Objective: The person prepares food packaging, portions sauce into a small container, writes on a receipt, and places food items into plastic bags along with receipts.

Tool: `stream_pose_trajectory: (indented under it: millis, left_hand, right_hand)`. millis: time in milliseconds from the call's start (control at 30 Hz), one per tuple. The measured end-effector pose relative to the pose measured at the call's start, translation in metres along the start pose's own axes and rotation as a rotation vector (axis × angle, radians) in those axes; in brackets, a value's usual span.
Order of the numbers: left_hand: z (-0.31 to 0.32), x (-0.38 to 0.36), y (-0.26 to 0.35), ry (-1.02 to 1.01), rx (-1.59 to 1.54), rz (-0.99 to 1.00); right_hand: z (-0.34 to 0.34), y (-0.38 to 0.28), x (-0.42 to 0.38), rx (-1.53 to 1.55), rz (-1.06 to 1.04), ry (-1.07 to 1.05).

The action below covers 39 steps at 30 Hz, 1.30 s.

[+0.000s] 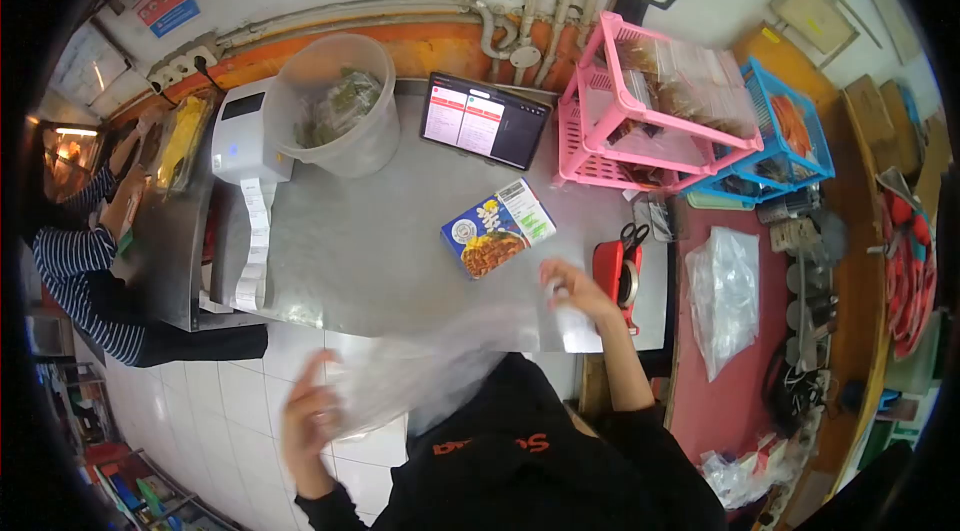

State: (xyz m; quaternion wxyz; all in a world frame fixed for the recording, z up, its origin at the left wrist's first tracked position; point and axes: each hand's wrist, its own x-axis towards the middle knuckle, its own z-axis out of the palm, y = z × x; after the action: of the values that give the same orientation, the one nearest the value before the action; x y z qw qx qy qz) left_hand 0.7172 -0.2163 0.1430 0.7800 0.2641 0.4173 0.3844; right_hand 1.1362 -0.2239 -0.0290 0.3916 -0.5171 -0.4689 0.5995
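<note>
A clear plastic bag [425,371], smeared by motion, spreads in front of my body at the table's near edge. My left hand [312,421] grips its left end, low over the tiled floor. My right hand [582,293] is above the steel table beyond the bag's right end, fingers apart and loosely bent, and I see nothing in it. Between that hand and a tablet lies a blue food box [498,228] with a picture of a dish and a white label. Just right of my right hand stands a red tape dispenser [612,276], with black-handled scissors [633,236] by it.
Along the back of the steel table [350,251] are a label printer [250,136] with a paper strip, a bin of packets [385,131], the tablet [483,121] and a pink rack [590,136]. Blue baskets [815,136] stand farther right. Another person [85,251] works at left.
</note>
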Motion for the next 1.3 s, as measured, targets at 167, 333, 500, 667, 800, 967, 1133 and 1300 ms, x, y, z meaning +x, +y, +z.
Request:
stream_pose_trajectory:
  millis: [167, 333, 500, 667, 800, 967, 1133, 1300]
  left_hand:
    - [-0.008, -0.022, 0.016, 0.152, 0.812, 0.376]
    - [0.015, 0.099, -0.112, -0.163, 0.328, -0.132]
    - [0.015, 0.185, -0.232, 0.170, -0.140, -0.270]
    - [0.017, 0.221, -0.264, 0.392, -0.238, 0.132]
    - [0.036, 0.221, -0.257, 0.339, -0.364, 0.291]
    - [0.009, 0.228, -0.306, 0.369, -0.474, 0.215]
    - [0.033, 0.187, -0.237, 0.247, 0.405, 0.468]
    - [0.056, 0.160, -0.200, 0.247, 0.839, 0.477]
  right_hand:
    - [-0.046, 0.035, 0.104, 0.233, 0.060, 0.521]
    - [-0.029, 0.054, 0.131, 0.386, 0.145, 0.266]
    - [0.045, 0.076, 0.058, 0.257, 0.182, 0.462]
    - [0.013, 0.066, 0.106, -0.580, 0.004, 0.139]
    - [0.011, 0.026, 0.168, -0.168, 0.487, -0.572]
    - [0.039, 0.023, 0.132, 0.104, 0.400, -0.490]
    - [0.055, 0.042, 0.090, 0.446, 0.245, -0.204]
    - [0.042, 0.070, 0.053, 0.730, 0.439, -0.115]
